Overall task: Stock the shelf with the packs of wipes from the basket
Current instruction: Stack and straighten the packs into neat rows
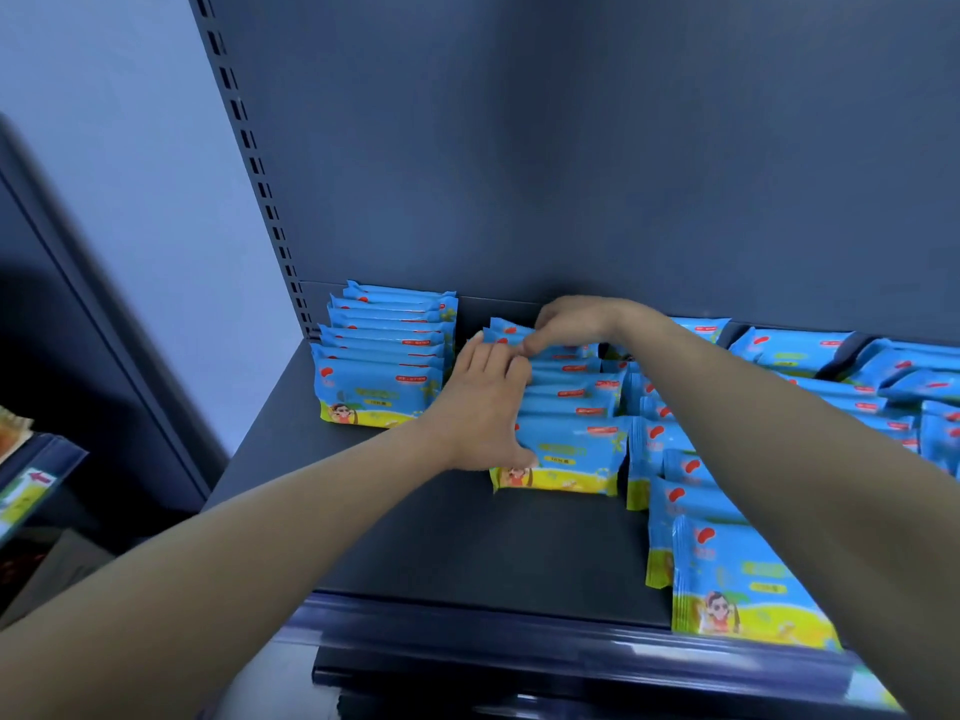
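Blue and yellow packs of wipes stand in rows on the dark shelf (415, 537). A left row (382, 371) stands near the upright post. The middle row (566, 439) has both hands on it. My left hand (483, 407) lies flat against the row's left side, with the thumb on the front pack. My right hand (566, 324) reaches over the back of the row, and its curled fingers pinch the rearmost pack. A further row (727, 579) runs toward me on the right. The basket is out of view.
More packs (857, 381) lie loosely across the shelf's right part behind my right forearm. The slotted upright (260, 184) and back panel bound the shelf. A neighbouring shelf edge with a price label (26, 491) sits at the far left.
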